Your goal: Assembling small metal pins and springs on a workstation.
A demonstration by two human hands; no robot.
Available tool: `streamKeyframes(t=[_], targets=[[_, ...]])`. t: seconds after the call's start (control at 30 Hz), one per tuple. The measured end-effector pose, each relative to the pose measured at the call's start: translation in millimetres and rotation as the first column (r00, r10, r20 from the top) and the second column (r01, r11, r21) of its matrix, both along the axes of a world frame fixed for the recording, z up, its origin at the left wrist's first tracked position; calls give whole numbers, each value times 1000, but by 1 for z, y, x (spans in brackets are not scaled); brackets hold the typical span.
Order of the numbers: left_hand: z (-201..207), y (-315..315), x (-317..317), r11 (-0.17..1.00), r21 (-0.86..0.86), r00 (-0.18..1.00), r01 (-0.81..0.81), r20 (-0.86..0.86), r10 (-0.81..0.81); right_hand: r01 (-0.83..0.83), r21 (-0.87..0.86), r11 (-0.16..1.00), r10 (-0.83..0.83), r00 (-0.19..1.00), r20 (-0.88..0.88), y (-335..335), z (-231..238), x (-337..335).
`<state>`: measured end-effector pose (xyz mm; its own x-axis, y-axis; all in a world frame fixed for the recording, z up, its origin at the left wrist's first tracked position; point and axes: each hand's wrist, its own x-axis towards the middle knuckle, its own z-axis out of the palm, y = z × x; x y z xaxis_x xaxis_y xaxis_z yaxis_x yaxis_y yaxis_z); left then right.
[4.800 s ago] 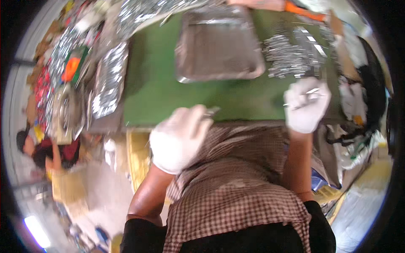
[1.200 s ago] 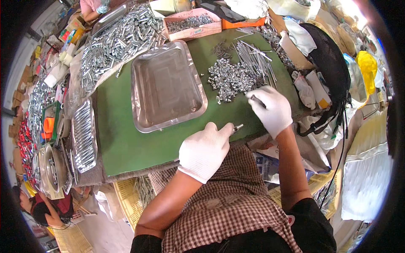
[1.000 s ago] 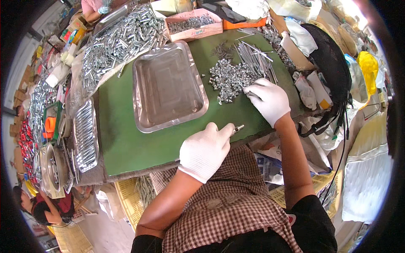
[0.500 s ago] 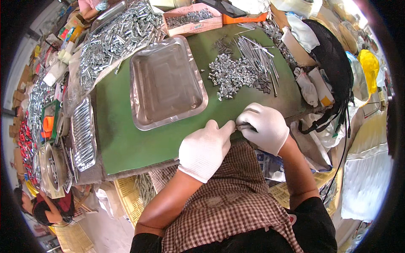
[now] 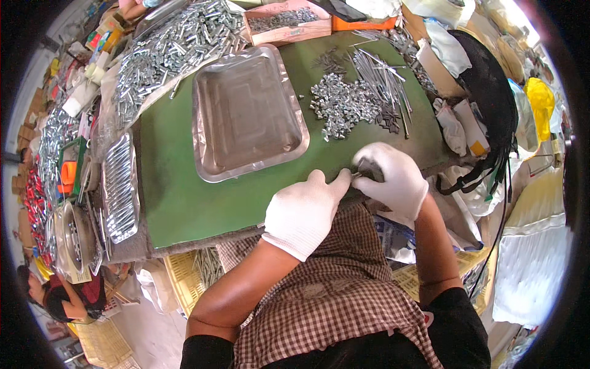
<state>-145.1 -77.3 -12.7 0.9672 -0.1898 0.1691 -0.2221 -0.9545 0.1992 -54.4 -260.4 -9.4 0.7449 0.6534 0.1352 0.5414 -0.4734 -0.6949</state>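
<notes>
Both my hands wear white knit gloves and meet fingertip to fingertip at the near edge of the green work mat (image 5: 178, 209). My left hand (image 5: 304, 212) is closed, thumb and forefinger pinching a small metal part (image 5: 356, 175); a slim metal end (image 5: 261, 225) peeks out at its heel. My right hand (image 5: 399, 181) curls its fingers around the other side of that part, which is mostly hidden. Beyond them lie a heap of small shiny metal pieces (image 5: 344, 104), long thin metal rods (image 5: 384, 80) and short dark pins (image 5: 389, 121). An empty metal tray (image 5: 249, 117) sits left of the heap.
Metal tubes (image 5: 178, 52) are piled at the far left, beside a pink box (image 5: 287, 27) of small parts. A clear tray (image 5: 121, 190) of metal pieces stands along the left edge. At right lies a black mesh bag (image 5: 485, 92). Yellow crates (image 5: 184, 280) stand below the table.
My right hand's fingers have turned and opened slightly around the small part. Both hands have shifted a little to the right, still together. The view has moved slightly.
</notes>
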Motion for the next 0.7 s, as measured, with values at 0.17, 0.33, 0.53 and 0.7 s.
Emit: streamKeyframes(t=[0.17, 0.33, 0.53, 0.7], targets=[[-2, -1, 1, 1000, -2, 999, 17, 46, -16, 550, 771, 320, 324, 702, -635, 26, -21, -2], [1, -3, 1, 999, 47, 999, 1, -38, 1, 539, 838, 92, 580, 655, -485, 39, -35, 0], [3, -1, 9, 998, 44, 999, 54, 3, -54, 384, 834, 395, 226, 840, -494, 46, -35, -10], [15, -17, 23, 966, 228, 992, 124, 4, -128, 553, 788, 271, 296, 731, -615, 38, -26, -5]])
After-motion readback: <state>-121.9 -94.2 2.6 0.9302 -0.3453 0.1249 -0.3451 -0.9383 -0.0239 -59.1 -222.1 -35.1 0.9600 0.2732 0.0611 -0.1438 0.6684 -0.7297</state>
